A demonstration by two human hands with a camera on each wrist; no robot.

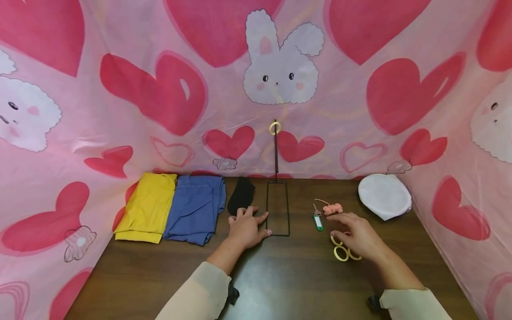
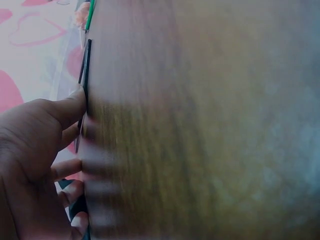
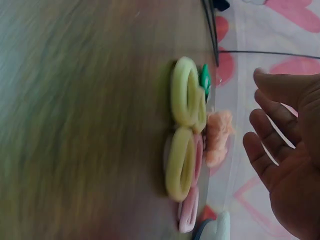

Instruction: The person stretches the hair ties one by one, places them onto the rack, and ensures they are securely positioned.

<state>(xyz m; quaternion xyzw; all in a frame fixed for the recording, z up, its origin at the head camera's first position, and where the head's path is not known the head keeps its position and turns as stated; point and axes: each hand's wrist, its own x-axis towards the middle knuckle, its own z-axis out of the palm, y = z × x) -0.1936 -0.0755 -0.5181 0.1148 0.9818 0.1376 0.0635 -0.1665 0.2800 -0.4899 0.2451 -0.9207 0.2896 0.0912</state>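
Observation:
My left hand (image 1: pixel 249 226) lies flat on the brown table, fingers spread, its thumb (image 2: pixel 70 105) touching the rectangular base of a black wire stand (image 1: pixel 278 209). The stand's upright rod carries one yellow ring (image 1: pixel 274 128) at its top. My right hand (image 1: pixel 355 234) hovers with relaxed fingers (image 3: pixel 280 150) just above a small pile of yellow rings (image 1: pixel 341 253) and holds nothing. In the right wrist view two yellow rings (image 3: pixel 182 130) lie against pink rings (image 3: pixel 190 212).
A green key tag (image 1: pixel 318 222) and a pink trinket (image 1: pixel 333 208) lie between the stand and the rings. Folded yellow (image 1: pixel 148 206), blue (image 1: pixel 196 208) and black (image 1: pixel 241 194) cloths sit at the back left, a white cap (image 1: pixel 384 195) at the back right. A pink heart-printed sheet walls in the table.

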